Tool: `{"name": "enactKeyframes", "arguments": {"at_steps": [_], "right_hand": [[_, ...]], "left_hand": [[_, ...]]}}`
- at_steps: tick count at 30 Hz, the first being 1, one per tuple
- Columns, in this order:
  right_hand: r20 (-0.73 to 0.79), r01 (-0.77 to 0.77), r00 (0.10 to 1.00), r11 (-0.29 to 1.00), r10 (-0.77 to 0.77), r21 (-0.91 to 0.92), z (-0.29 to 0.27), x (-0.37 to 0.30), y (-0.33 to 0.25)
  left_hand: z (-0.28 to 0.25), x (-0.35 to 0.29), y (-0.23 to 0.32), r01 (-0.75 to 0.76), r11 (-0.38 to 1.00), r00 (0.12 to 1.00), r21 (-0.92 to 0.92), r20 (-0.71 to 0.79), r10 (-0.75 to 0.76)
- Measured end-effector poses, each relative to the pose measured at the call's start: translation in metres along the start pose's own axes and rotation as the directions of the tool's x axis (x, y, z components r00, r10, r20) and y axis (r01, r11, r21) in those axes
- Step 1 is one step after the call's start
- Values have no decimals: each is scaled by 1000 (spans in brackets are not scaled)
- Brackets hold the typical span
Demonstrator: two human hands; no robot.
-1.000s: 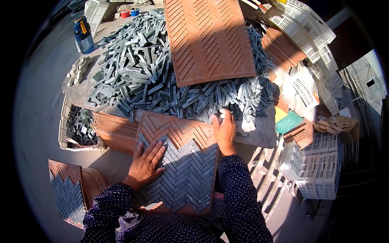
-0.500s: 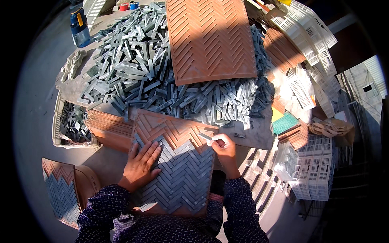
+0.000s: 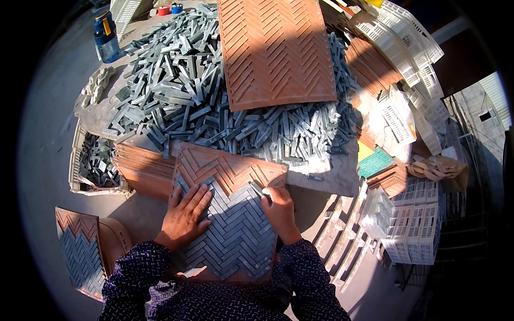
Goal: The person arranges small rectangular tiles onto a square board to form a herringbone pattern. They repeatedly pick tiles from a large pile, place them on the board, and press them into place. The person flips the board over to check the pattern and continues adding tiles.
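On my lap lies a brown herringbone-grooved tray [image 3: 274, 172]. Narrow grey stone strips [image 3: 235, 230] fill most of its grooves in a zigzag, and the grooves along its far side are bare. My left hand [image 3: 184, 216] rests flat over the strips at the left, fingers stretched out and holding nothing. At the right end of the filled rows, my right hand [image 3: 279, 211] pinches a small grey stone strip [image 3: 256, 188] between thumb and fingers. That strip is tilted at the border of the laid strips; the fingers partly hide it.
A big heap of loose grey strips [image 3: 182, 80] covers the table ahead, with a bare grooved tray [image 3: 278, 59] lying on top. Stacked brown trays [image 3: 144, 168] and a crate of strips [image 3: 99, 160] stand left. A partly filled tray [image 3: 80, 251] leans lower left. White plastic crates [image 3: 412, 224] stand right.
My right hand has moved left and slightly nearer, bringing the stone strip from over the tray's right edge to the end of the laid rows. My left hand has stayed put.
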State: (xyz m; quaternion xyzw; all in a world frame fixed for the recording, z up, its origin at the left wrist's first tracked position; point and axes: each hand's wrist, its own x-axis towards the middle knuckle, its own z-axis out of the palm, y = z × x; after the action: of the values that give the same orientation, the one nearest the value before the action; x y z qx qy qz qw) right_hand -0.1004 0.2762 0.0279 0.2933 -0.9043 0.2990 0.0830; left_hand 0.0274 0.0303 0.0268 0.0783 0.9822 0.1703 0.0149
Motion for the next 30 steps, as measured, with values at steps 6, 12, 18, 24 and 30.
{"name": "enactKeyframes", "arguments": {"at_steps": [6,12,18,24,30], "right_hand": [[72,30,997,999,-28,-20,-1,1,8],[261,-98,961,995,93,9,-11,17,-1],[264,-69,962,998,64,8,-7,21,4],[437,-55,898,998,53,-7,-15,40,7],[363,11,929,985,-73,171,-33,77,13]], "left_hand": [[0,1,1,-1,1000,1000,-14,-6,1],[1,-1,1,-4,1000,1000,-1,-22,4],[2,0,0,-5,998,999,-68,-38,3],[3,-1,0,-3,1000,1000,22,-18,4],[2,1,1,3,999,999,-48,-38,-5]]}}
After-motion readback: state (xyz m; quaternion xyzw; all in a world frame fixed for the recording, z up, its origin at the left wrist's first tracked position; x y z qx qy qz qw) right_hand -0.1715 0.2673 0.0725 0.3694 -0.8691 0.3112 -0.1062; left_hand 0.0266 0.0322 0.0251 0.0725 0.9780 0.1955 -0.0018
